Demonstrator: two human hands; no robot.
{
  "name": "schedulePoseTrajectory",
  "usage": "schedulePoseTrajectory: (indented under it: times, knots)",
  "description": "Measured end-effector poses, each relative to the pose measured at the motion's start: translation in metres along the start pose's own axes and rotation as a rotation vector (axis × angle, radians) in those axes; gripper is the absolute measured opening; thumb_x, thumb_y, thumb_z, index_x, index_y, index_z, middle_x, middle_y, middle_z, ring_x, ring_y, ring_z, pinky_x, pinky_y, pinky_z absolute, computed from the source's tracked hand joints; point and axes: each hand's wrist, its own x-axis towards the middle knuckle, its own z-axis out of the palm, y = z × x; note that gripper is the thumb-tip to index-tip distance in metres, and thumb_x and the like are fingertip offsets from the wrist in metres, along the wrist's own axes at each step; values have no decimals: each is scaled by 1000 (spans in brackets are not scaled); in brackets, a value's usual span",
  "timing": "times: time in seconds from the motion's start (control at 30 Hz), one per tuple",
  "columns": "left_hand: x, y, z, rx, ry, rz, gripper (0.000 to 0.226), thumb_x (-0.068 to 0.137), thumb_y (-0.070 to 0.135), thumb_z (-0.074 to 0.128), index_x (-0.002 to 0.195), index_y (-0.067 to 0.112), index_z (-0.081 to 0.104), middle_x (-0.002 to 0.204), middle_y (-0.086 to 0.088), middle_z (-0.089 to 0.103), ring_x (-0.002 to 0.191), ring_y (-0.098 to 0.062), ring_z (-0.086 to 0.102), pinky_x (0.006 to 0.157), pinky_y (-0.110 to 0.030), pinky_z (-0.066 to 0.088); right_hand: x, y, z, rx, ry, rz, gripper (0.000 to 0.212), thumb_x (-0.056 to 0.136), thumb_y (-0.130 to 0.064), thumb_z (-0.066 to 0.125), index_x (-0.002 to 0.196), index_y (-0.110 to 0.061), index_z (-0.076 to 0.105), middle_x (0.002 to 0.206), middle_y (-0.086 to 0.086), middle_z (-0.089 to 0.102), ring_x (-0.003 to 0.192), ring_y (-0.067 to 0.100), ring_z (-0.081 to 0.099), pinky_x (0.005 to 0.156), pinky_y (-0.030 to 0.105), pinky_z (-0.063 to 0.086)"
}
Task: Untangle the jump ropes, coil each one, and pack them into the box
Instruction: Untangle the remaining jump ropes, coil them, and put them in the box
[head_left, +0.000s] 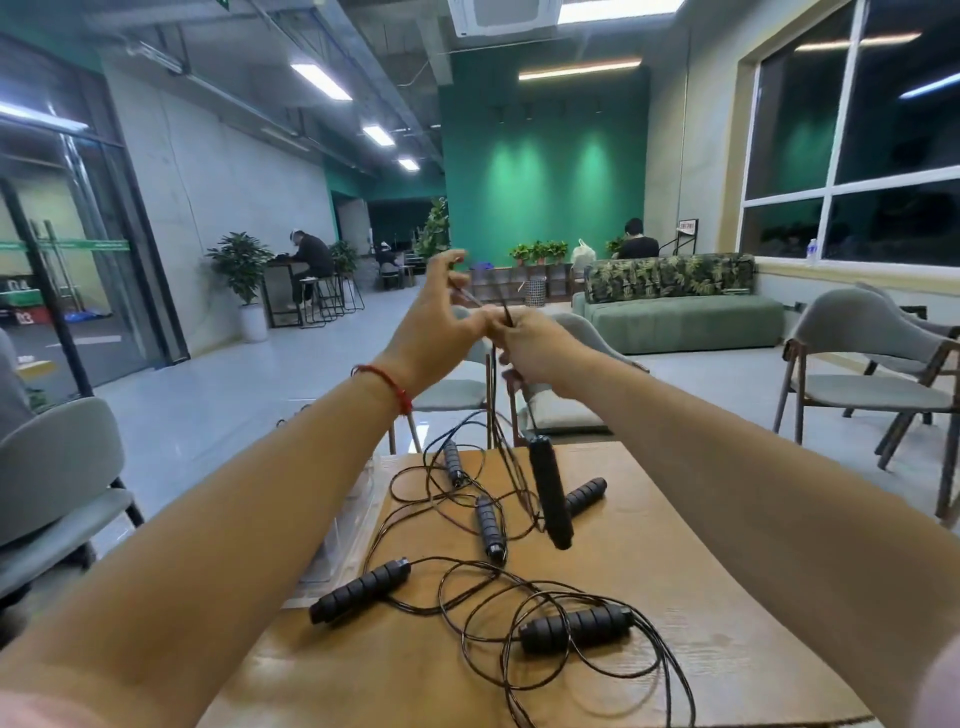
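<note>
The jump ropes (491, 527) lie on the table (675, 571), the box (337, 545) at its left side. One handle (550, 493) hangs above them.

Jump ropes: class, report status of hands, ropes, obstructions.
Left hand and right hand pinch cord aloft. One handle dangles. Other ropes tangled on table. None coiled.

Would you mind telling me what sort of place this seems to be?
Probably a shared lounge or co-working space: a leaf-patterned sofa, grey chairs, and a person seated at a high table.
</note>
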Motion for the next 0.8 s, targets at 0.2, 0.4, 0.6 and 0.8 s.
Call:
schedulePoseTrajectory:
  times: [0.2, 0.4, 0.6, 0.8]
  knots:
    - [-52, -55, 39, -57, -350, -322, 36, 107, 39, 60, 139, 23, 56, 125, -8, 70, 103, -25, 73, 87, -40, 64, 28, -26, -39, 161, 175, -30, 38, 112, -38, 52, 108, -10, 77, 81, 0, 71, 61, 12, 64, 48, 21, 41]
    - [-67, -83, 40, 311, -327, -408, 17, 109, 12, 53, 117, 8, 67, 107, -13, 72, 94, -31, 74, 77, -41, 64, 25, -41, -79, 618, 422, -77, 25, 113, -27, 51, 115, -8, 67, 111, 9, 77, 71, 19, 74, 50, 23, 49]
    - [-73, -140, -12, 1065, -408, -582, 28, 103, 11, 57, 128, 6, 69, 125, -12, 72, 115, -29, 70, 93, -38, 57, 28, -16, -104, 619, 695, -38, 25, 114, -26, 51, 109, -10, 69, 103, 9, 79, 67, 21, 75, 45, 19, 45]
    - [-60, -127, -28, 1124, -281, -548, 31, 103, 26, 59, 131, 13, 61, 123, -9, 70, 113, -30, 69, 89, -42, 56, 35, 13, -95, 645, 762, 46, 26, 113, -26, 52, 109, -9, 71, 99, 9, 82, 58, 17, 72, 36, 19, 34]
